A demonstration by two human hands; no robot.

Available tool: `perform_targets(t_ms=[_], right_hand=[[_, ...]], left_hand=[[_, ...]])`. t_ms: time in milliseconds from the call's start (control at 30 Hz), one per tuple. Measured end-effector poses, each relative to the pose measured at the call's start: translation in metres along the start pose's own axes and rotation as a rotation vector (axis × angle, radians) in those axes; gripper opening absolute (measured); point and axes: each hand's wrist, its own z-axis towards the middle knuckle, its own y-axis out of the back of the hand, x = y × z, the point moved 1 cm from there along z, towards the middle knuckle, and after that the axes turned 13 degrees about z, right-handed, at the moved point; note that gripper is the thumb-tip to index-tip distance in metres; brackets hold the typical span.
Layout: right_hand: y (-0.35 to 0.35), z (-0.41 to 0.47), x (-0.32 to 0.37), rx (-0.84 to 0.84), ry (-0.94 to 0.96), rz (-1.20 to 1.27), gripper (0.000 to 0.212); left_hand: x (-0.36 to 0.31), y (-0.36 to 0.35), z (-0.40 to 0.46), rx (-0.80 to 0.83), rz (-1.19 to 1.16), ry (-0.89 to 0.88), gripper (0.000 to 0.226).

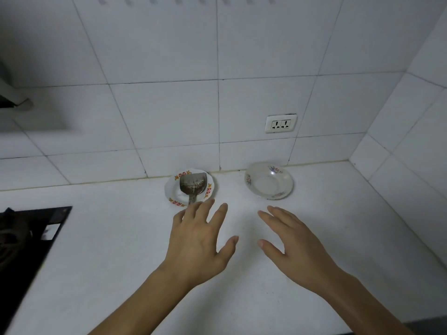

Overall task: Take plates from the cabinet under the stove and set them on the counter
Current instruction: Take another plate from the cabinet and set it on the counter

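**Q:** Where are your hands?

**A:** Both reach out over the white counter (121, 238), palms down, holding nothing. Your left hand (198, 240) has its fingers spread wide, its fingertips at the near rim of a small plate. Your right hand (292, 245) is also splayed, thumb out to the side, over bare counter. Whether either palm touches the surface, you cannot tell.

**Q:** And the plates?

**A:** Two sit at the back of the counter, close to the tiled wall (169, 105). The small plate (171, 189), on the left, has an orange and red flower border and carries a metal spatula (193, 184), blade up toward the wall. The second plate (268, 181), to its right and well apart from it, is deeper, pale, with faint floral marks. It lies beyond your right fingertips, not touching them.

**Q:** Anything else nearby?

**A:** A black stove (26, 238) fills the left edge. A double wall socket (280, 123) sits above the second plate.
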Motion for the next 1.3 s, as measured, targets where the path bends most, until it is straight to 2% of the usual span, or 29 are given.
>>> perform_targets(t_ms=[233,600,867,1300], right_hand=[[-0.004,-0.003,0.013,0.074,0.139,0.04,0.057],[-0.035,-0.041,0.056,0.349,0.373,0.083,0.058],[-0.096,-0.097,0.153,0.494,0.636,0.11,0.057],[-0.231,-0.274,0.344,0.778,0.95,0.171,0.058]], left_hand=[[-0.005,0.017,-0.036,0.017,0.053,0.152,0.064],[-0.019,0.041,-0.165,0.053,0.095,0.495,0.063],[0.009,0.077,-0.298,0.029,0.163,0.746,0.063],[0.044,0.118,-0.601,0.081,0.182,1.143,0.062]])
